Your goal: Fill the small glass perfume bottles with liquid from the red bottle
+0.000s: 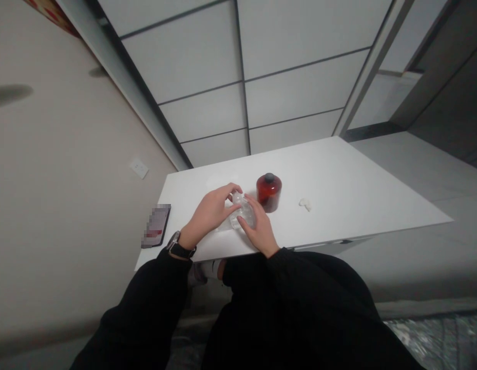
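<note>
A small clear bottle point(243, 216) stands near the front edge of the white table point(338, 190), between my two hands. My left hand point(214, 206) pinches its narrow top with thumb and fingers. Wrapped round the right side of the bottle's body is my right hand point(260, 226). Whether the top is a separate cap is too blurred to tell. Just behind my right hand stands a reddish-brown bottle point(269, 194) with a dark cap, upright on the table.
A crumpled white scrap point(305, 204) lies right of the brown bottle. At the table's left end rests a phone point(156, 226). The wall point(88, 180) borders the left side, and panelled sliding doors point(207, 82) rise behind the table.
</note>
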`<state>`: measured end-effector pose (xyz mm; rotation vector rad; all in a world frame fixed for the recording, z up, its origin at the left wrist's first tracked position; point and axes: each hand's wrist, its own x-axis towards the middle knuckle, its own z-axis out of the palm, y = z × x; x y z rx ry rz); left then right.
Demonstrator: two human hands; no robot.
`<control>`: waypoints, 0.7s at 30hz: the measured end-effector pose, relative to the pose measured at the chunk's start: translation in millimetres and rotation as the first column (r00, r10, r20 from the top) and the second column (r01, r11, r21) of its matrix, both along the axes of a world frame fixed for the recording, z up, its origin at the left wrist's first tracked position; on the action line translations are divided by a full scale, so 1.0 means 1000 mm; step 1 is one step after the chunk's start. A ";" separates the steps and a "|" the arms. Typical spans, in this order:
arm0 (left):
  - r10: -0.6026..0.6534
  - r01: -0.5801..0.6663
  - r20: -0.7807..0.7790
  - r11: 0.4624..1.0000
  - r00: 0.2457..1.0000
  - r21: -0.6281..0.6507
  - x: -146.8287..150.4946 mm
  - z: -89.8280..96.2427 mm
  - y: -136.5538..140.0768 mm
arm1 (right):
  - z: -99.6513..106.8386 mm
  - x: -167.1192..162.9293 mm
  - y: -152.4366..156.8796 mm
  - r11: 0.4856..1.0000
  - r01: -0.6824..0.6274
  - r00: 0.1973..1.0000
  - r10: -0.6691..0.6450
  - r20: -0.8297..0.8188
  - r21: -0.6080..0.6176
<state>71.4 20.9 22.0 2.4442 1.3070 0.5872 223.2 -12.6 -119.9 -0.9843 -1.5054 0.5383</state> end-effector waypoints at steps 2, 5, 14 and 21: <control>-0.012 0.011 -0.049 1.000 0.999 -0.024 -0.001 -0.008 0.001 | 0.000 0.000 0.004 1.000 -0.020 0.999 0.020 -0.031 -0.019; -0.039 0.034 -0.100 0.998 0.994 -0.058 -0.006 -0.016 0.005 | 0.002 0.000 0.008 0.998 -0.046 0.997 0.043 -0.066 -0.036; -0.161 0.166 -0.190 0.986 0.969 0.009 -0.007 -0.012 0.008 | -0.002 0.002 0.011 0.994 -0.085 0.992 0.079 -0.096 -0.065; -0.251 0.247 -0.226 0.968 0.941 -0.048 -0.007 -0.009 0.004 | -0.006 0.002 0.013 0.994 -0.089 0.991 0.082 -0.103 -0.065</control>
